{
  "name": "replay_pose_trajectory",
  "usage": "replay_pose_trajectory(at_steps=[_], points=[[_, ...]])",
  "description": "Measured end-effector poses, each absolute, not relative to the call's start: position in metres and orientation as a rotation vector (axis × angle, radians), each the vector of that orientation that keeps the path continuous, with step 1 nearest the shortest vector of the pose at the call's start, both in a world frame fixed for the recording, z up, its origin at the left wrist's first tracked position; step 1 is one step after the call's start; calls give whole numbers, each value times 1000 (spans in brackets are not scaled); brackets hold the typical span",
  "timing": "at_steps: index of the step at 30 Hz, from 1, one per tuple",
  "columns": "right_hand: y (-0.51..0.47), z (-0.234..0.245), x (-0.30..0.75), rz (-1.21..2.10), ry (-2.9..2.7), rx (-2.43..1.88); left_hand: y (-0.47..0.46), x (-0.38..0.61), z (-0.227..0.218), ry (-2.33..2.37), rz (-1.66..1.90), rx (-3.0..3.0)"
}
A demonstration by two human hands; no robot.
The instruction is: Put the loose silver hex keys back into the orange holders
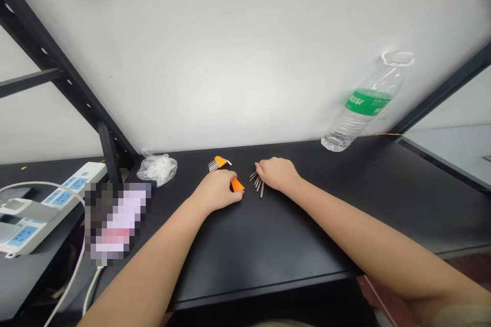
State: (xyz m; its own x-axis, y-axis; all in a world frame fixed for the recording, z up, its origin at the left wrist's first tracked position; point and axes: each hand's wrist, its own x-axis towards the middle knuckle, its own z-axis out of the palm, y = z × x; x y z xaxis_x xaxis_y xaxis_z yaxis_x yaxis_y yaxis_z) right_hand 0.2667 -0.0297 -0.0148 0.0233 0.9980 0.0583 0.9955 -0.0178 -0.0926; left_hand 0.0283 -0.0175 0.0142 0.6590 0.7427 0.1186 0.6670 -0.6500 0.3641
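My left hand [217, 190] is closed round an orange plastic holder [237, 185], gripping it between thumb and fingers just above the black table. Just beyond that hand lies a second orange holder [220, 161] with several thin metal hex keys [213, 165] sticking out of it. To the right, the fingers of my right hand [279, 172] are closed on one end of a bunch of thin metal rods [258, 184], which look like hex keys. Their free ends fan out toward me and to the left. My fingers hide the other ends.
A crumpled clear plastic bag [158, 168] lies at the back left, near a pixelated phone-like object [118, 222] with a cable. A power strip [57, 204] is farther left. A large bottle [362, 104] leans on the white wall at the right. Black metal posts [65, 71] flank the table [268, 245].
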Motion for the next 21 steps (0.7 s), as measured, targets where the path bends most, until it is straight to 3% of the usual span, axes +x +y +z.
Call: replay_pose_trajectory(at_steps=[5,8,13,21], points=[[-32,-4,284,36,-2099,-2178,-17,29,14,1140,380,2571],[-37,8,303,60,-2250,-1970,-18,29,14,1146,394,2550],[-44,15,318,458,-2482,-1557,-18,29,15,1136,400,2542],[-47,15,302,480,-2480,-1526,-18,31,15,1152,392,2544]])
